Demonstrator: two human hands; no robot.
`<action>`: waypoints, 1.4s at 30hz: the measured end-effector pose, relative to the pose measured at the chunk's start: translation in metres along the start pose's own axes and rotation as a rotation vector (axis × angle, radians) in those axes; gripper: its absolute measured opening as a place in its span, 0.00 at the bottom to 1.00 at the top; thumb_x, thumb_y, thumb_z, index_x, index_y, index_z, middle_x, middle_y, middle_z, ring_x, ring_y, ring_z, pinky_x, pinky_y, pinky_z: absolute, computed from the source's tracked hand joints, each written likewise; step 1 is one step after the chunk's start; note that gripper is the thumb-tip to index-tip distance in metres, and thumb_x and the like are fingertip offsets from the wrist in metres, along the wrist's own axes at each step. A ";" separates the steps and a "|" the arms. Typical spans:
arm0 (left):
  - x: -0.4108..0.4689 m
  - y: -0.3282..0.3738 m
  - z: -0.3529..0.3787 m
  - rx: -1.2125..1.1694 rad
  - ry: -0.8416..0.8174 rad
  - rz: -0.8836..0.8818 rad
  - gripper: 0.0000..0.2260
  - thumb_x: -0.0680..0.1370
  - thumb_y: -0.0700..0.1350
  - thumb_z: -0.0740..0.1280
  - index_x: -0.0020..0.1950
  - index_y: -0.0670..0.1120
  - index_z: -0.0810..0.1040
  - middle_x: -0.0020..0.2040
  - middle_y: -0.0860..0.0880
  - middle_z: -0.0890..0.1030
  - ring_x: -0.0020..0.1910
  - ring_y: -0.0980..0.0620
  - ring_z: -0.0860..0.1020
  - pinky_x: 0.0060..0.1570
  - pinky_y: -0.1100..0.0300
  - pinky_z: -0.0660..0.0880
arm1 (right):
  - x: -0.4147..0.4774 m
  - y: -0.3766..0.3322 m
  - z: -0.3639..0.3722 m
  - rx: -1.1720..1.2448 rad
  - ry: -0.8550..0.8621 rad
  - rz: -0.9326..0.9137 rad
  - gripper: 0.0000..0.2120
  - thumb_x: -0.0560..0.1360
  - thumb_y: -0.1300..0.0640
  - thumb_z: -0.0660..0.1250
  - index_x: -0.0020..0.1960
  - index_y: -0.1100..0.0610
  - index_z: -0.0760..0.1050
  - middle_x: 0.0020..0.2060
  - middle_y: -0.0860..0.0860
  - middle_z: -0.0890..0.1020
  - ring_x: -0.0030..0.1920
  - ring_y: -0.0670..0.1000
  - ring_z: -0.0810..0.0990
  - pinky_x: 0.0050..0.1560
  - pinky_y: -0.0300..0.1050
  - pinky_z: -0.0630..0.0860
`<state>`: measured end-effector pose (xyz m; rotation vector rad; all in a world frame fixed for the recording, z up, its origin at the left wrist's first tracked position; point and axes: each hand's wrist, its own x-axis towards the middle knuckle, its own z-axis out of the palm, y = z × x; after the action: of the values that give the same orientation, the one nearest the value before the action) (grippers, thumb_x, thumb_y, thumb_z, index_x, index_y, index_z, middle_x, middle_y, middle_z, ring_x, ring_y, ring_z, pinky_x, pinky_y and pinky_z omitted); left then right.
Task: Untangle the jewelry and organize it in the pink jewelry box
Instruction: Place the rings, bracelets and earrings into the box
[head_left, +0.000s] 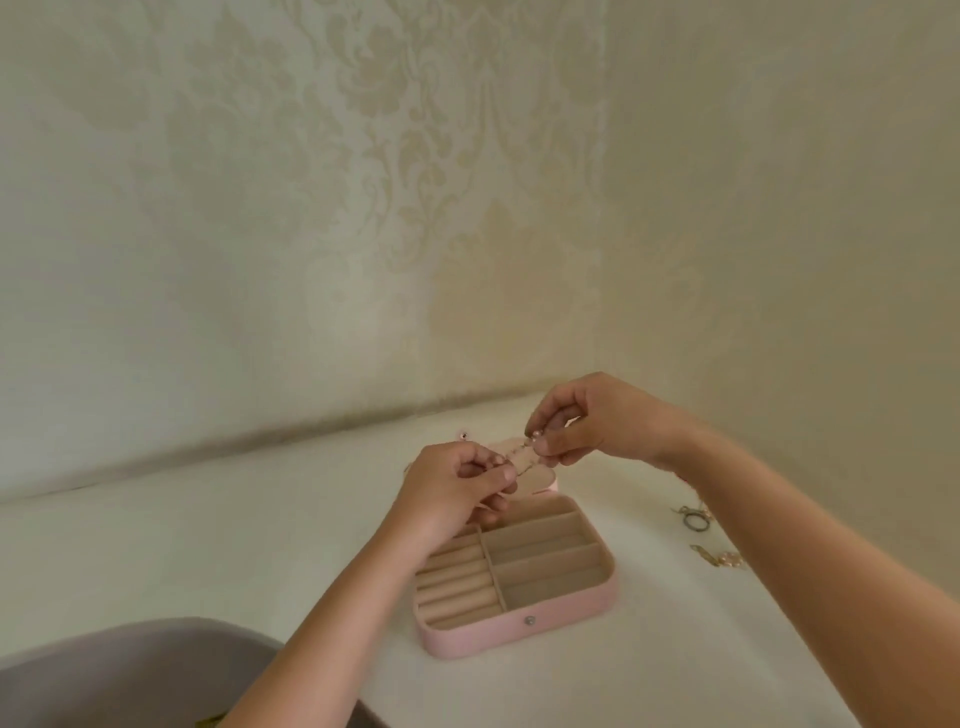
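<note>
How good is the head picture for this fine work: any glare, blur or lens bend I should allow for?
Head view: soft, even, warm light, no glare; wide-angle bend curves the far edge of the table; the beaded chain pinched between left hand and right hand is blurred, links unreadable; the pink jewelry box dividers read clearly; loose jewelry at right is small and soft.

The left hand (449, 493) and right hand (602, 421) are bare, with slim fingers and short nails, though blur hides finer detail. Behind each hand a bare wrist widens into a bare forearm that runs to the frame's edge; the forearm behind the right hand looks broader, being nearer the camera.
</note>
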<state>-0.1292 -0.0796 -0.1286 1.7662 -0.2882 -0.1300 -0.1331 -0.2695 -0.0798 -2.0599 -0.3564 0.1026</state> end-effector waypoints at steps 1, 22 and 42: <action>0.000 -0.003 -0.003 0.050 0.007 -0.001 0.02 0.75 0.38 0.70 0.42 0.41 0.79 0.35 0.46 0.82 0.26 0.56 0.78 0.25 0.65 0.73 | 0.000 0.006 0.003 -0.029 -0.009 0.010 0.06 0.70 0.65 0.73 0.46 0.59 0.80 0.32 0.50 0.83 0.33 0.45 0.81 0.36 0.34 0.76; -0.002 -0.024 0.000 0.844 0.115 0.199 0.07 0.72 0.48 0.72 0.45 0.53 0.75 0.42 0.58 0.70 0.46 0.56 0.71 0.42 0.64 0.65 | -0.006 0.039 -0.010 -0.504 0.037 0.044 0.04 0.68 0.53 0.75 0.41 0.52 0.84 0.36 0.49 0.82 0.34 0.43 0.74 0.34 0.32 0.68; 0.013 -0.025 0.032 0.683 -0.033 0.253 0.05 0.77 0.46 0.66 0.44 0.51 0.81 0.49 0.52 0.76 0.51 0.56 0.73 0.51 0.63 0.67 | -0.007 0.089 -0.068 -0.807 -0.116 0.556 0.10 0.67 0.60 0.73 0.48 0.61 0.82 0.45 0.53 0.84 0.39 0.51 0.80 0.42 0.43 0.77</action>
<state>-0.1219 -0.1085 -0.1592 2.3806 -0.6308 0.1409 -0.1063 -0.3697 -0.1237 -2.9155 0.1578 0.4797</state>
